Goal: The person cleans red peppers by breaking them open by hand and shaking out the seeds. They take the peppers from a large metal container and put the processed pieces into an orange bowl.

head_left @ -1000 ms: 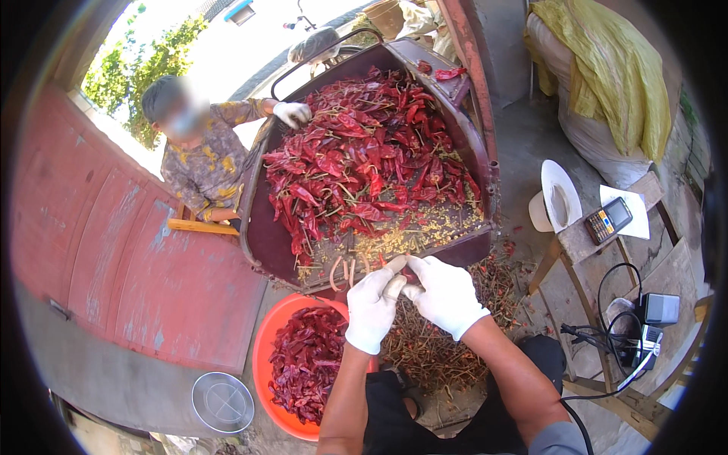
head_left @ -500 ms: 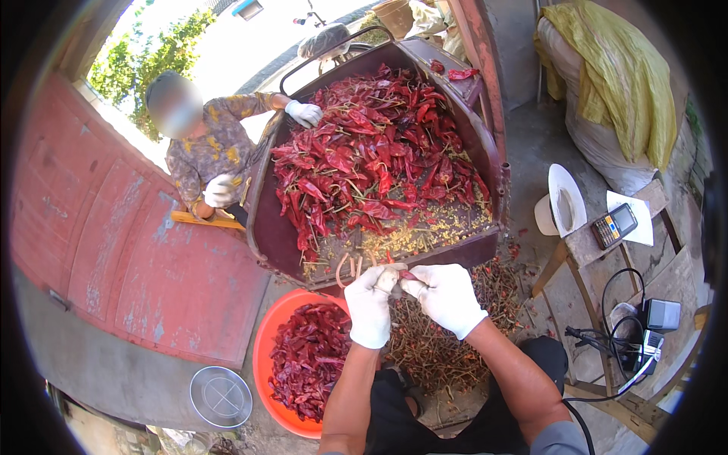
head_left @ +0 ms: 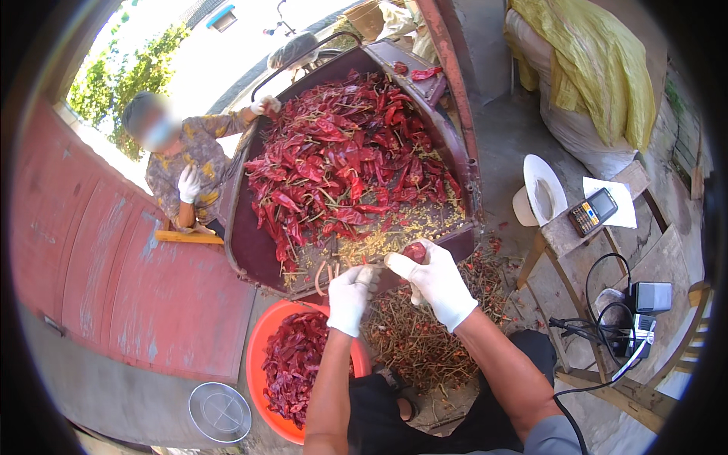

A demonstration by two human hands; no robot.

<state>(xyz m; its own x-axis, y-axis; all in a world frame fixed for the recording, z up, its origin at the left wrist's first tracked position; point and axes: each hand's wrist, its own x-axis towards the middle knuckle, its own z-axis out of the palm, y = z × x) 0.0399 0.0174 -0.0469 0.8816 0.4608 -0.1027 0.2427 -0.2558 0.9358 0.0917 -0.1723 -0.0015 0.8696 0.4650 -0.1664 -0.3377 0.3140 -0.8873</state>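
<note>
Dried red chilli (head_left: 415, 251) pinched in the white-gloved right hand (head_left: 436, 282) at the near edge of the cart bed (head_left: 250, 250), white-gloved left hand (head_left: 350, 297) just beside it grasping something unclear, orange basin (head_left: 258, 356) of chillies below left, stem pile (head_left: 425, 341) underneath

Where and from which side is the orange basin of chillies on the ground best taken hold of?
Probably by the bare rim of the orange basin on the person's left. That arc is open from above and the side; the near right part lies under the left hand and forearm, and the dried chillies fill the middle.
</note>
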